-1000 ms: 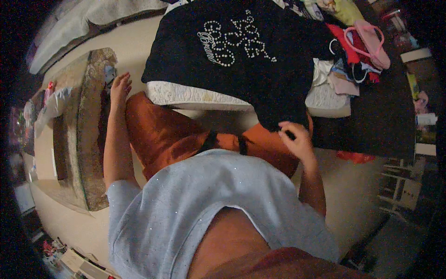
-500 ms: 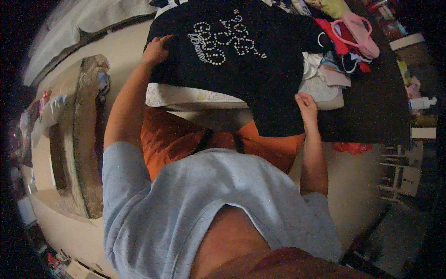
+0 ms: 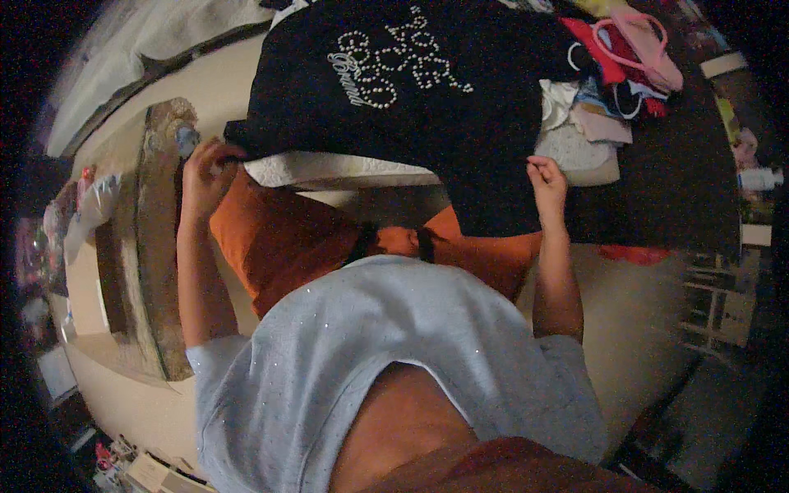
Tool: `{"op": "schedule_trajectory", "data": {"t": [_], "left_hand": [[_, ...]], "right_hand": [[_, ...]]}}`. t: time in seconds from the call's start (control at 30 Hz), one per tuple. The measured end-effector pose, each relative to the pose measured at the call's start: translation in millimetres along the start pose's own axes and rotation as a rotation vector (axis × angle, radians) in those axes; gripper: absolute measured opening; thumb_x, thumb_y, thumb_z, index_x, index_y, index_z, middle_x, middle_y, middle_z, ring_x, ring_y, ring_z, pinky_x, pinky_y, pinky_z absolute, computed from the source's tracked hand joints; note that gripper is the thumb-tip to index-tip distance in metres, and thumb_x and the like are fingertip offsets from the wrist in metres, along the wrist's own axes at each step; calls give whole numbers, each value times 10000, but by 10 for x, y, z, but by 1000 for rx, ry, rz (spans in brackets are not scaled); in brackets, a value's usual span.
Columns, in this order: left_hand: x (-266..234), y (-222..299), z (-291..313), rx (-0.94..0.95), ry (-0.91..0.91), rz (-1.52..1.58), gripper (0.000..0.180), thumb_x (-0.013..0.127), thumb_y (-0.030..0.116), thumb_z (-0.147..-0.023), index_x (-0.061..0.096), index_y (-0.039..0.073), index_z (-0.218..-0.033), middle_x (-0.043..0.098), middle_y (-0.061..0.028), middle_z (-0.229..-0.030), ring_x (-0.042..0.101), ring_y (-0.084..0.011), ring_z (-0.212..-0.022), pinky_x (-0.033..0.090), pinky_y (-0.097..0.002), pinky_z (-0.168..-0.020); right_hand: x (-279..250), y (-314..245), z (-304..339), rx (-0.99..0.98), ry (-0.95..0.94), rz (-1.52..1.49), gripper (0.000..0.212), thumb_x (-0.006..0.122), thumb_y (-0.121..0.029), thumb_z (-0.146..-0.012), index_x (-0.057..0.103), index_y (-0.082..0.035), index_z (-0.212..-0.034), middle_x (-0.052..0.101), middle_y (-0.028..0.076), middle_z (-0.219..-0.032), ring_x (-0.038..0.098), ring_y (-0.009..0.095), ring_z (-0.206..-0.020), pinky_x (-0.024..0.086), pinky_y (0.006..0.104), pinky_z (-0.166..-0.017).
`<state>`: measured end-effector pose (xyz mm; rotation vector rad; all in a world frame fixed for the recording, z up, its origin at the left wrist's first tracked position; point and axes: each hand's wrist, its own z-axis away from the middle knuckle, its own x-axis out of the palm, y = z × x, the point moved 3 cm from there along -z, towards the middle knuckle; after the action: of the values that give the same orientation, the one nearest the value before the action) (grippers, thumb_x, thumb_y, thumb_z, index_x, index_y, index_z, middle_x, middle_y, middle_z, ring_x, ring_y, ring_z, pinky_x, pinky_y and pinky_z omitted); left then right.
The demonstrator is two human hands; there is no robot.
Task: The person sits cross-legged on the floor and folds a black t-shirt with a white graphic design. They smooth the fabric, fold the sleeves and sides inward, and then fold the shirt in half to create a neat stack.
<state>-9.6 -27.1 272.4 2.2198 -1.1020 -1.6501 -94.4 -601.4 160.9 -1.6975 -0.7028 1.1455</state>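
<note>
A black shirt [image 3: 345, 107] with white beaded lettering and a small embroidered script lies spread over a white padded surface. My left hand [image 3: 209, 177] pinches the shirt's near left corner, which sticks out past the padded edge. On the other side, my right hand [image 3: 549, 187] has its thumb and fingers closed on the shirt's right edge, where a black flap hangs down over my orange trousers [image 3: 271, 230]. The shirt's far end runs out at the top of the view.
A heap of small clothes with a pink-looped piece [image 3: 641, 49] lies at the right, above a dark brown surface [image 3: 666, 189]. The white padded surface [image 3: 329, 171] shows under the shirt. A grey-covered seat [image 3: 148, 49] is at far left, a worn wooden piece [image 3: 156, 246] below it.
My left hand has come down and left from the shirt's upper left side to its near left corner, which is drawn outward. My right hand stays nearly where it was.
</note>
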Motion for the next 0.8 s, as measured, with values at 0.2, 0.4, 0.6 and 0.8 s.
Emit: {"op": "schedule_trajectory", "data": {"t": [0.2, 0.4, 0.6, 0.8], "left_hand": [[-103, -98, 1064, -524, -239, -188, 181, 574, 98, -781, 638, 92, -950, 581, -114, -887, 596, -240, -808, 476, -339, -713], [173, 32, 1047, -529, 188, 28, 289, 614, 165, -827, 604, 113, -1111, 585, -130, -1063, 578, -292, -989, 479, -377, -812], [468, 87, 848, -457, 133, 214, 226, 605, 84, -847, 641, 115, -1069, 588, -86, -1003, 585, -249, -909, 480, -345, -782], [-39, 387, 1110, -383, 205, 169, 247, 562, -28, -835, 675, 113, -1002, 577, -75, -958, 564, -181, -836, 462, -241, -719]], "right_hand": [[-51, 59, 11, -72, 24, -84, 229, 616, -76, -870, 573, -52, -1093, 617, 19, -962, 548, 77, -852, 430, 209, -795], [6, -352, 236, -45, -4, 257, 290, 630, -120, -863, 569, -53, -1139, 619, 73, -1096, 555, 165, -1058, 409, 311, -946], [-4, -596, 361, -70, -116, 228, 279, 602, -144, -872, 586, -40, -1131, 593, 68, -1172, 513, 192, -1121, 340, 320, -1012], [-264, -787, 428, 132, 37, -67, 280, 634, -100, -840, 595, -40, -1111, 596, 57, -1135, 512, 161, -1087, 345, 289, -987]]}}
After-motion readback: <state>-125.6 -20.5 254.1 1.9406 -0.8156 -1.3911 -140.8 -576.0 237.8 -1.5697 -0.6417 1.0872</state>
